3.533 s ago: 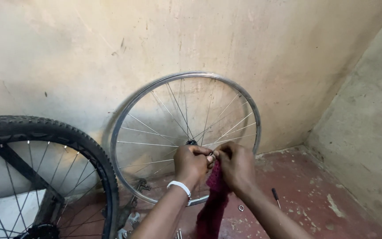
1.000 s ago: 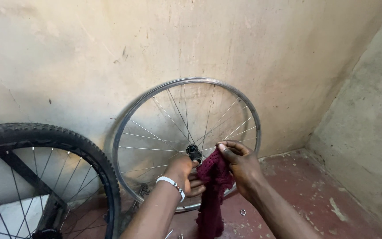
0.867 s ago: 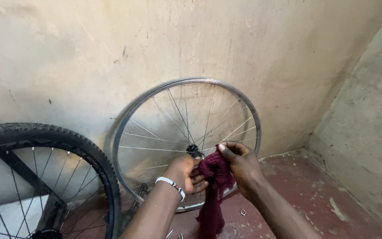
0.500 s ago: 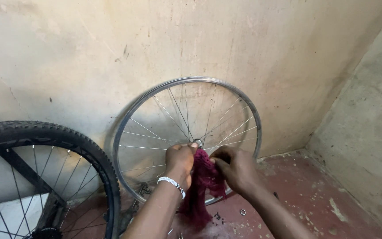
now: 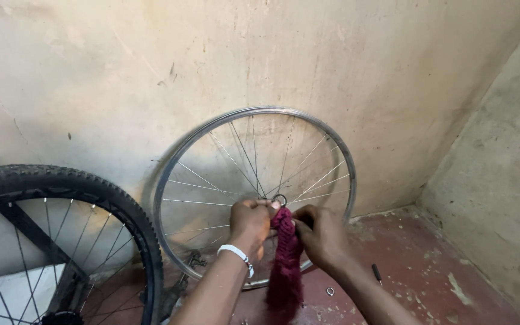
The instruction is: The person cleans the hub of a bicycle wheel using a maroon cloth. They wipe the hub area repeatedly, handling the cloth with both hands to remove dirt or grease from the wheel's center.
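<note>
Head view: the left hand [image 5: 251,221] and the right hand [image 5: 322,236] are both closed on a dark red knitted rag [image 5: 284,265], gripping its top end from either side in front of the hub of the bare silver spoked wheel rim [image 5: 179,150]. Half a second ago the rag was bunched in a loose clump between the hands; now it hangs straight down in 1 long strip, and a small metal ring [image 5: 280,200] shows at the left fingertips just above it. That suggests the rubbing stroke has ended and the part being cleaned is exposed.

Counted: 2 hands, 1 rag, 1 white wristband [image 5: 236,253] on the left wrist, 2 wheels, the rim leaning on the plaster wall [image 5: 272,54] and a black-tyred bicycle wheel [image 5: 67,183] at left. On the red floor [image 5: 416,271] lie 1 small washer [image 5: 330,291] and 1 dark slim tool [image 5: 377,274].
</note>
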